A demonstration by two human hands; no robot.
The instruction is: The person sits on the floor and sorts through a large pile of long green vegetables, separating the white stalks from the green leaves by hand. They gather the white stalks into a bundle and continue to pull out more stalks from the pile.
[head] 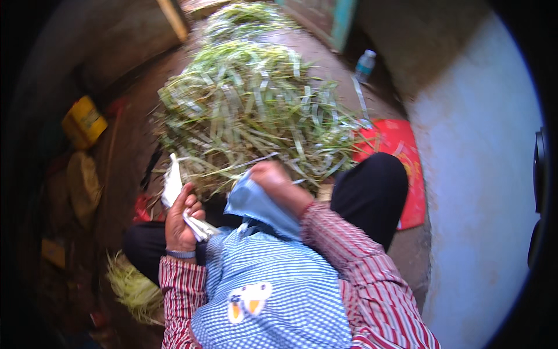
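Note:
My left hand [184, 220] is closed around a bunch of white strips [172, 181], whose ends stick out above and below the fingers. My right hand [273, 178], blurred, is at the upper edge of a plain blue cloth [253, 200] and seems to pinch it; the fingertips are not clear. That cloth lies over the blue checked and striped apron [279, 279] on my lap. Just beyond both hands spreads a large heap of green and pale grass-like stalks [257, 113], with pale flat strips among them.
A red sheet [412, 174] lies by my right knee, along the light wall. A plastic bottle [365, 65] stands farther off. At the left are a yellow container [84, 122] and, lower down, a smaller grass bundle [133, 290]. A teal-edged door [342, 26] is at the far end.

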